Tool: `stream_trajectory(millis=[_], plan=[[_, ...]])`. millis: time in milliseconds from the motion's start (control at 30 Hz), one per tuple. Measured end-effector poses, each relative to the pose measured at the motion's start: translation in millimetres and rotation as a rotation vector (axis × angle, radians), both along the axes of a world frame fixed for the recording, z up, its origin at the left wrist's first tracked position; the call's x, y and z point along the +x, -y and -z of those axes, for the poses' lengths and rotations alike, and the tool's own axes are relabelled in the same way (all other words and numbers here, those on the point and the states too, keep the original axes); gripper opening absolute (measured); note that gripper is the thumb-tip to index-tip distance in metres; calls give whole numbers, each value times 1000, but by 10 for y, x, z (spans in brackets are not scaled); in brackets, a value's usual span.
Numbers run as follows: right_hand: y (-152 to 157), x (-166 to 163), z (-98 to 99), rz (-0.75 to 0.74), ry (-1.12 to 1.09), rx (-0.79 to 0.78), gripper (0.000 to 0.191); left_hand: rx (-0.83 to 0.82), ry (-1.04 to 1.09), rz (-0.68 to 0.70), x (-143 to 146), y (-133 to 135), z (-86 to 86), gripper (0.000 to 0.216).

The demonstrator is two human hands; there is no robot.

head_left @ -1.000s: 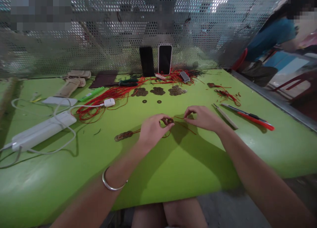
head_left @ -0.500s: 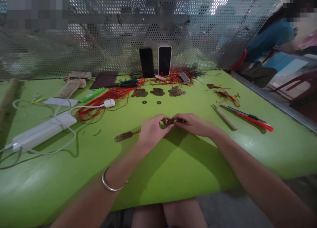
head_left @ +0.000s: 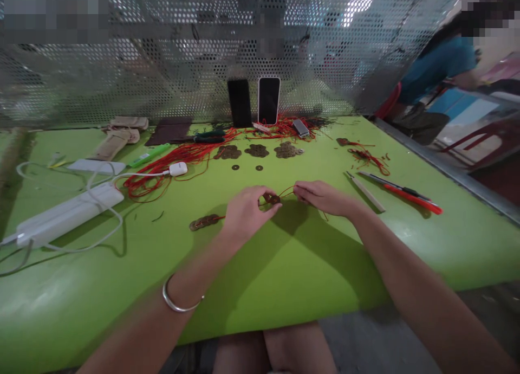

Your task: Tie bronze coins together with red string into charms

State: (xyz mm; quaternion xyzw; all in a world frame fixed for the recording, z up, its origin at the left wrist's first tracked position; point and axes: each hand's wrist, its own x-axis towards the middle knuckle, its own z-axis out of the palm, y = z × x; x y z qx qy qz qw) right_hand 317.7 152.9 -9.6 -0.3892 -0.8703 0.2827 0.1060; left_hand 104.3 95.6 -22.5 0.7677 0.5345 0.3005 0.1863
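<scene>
Between thumb and fingers, my left hand [head_left: 247, 211] pinches a dark round coin [head_left: 275, 199] above the green table. A red cord [head_left: 287, 191] runs from that coin to my right hand [head_left: 319, 196], whose closed fingertips grip it. To the left, a row of overlapping coins [head_left: 204, 221] tied with red cord lies on the table, its cord passing behind my left hand. Beyond my hands are two single coins, one on the left [head_left: 235, 167] and one on the right [head_left: 259, 168], with three coin piles [head_left: 257, 150] behind them.
Two phones [head_left: 268, 100] lean on the perforated metal screen [head_left: 170, 76]. Red cords [head_left: 162, 171], pliers [head_left: 209, 137] and a white power strip [head_left: 69, 214] lie left. A red craft knife [head_left: 414, 197] and a pale-handled tool [head_left: 368, 193] lie right. A person [head_left: 442, 70] sits far right.
My right hand has moved right, away from my left, and a stretch of red cord now shows between them. My left hand still holds the coin.
</scene>
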Motion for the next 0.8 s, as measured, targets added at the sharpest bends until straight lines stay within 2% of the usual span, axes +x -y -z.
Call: stream_trajectory(millis=[167,500,800], plan=[[-11,55,-44,14,70,-19,34,-1,-95,12,-133,34,-1,21],[-46,203,-82,56,105,10,33,-57,-151,26,-515,172,-12,24],[-61,330,-101,113,150,-1,36,-89,-163,-15,-679,174,-33,24]])
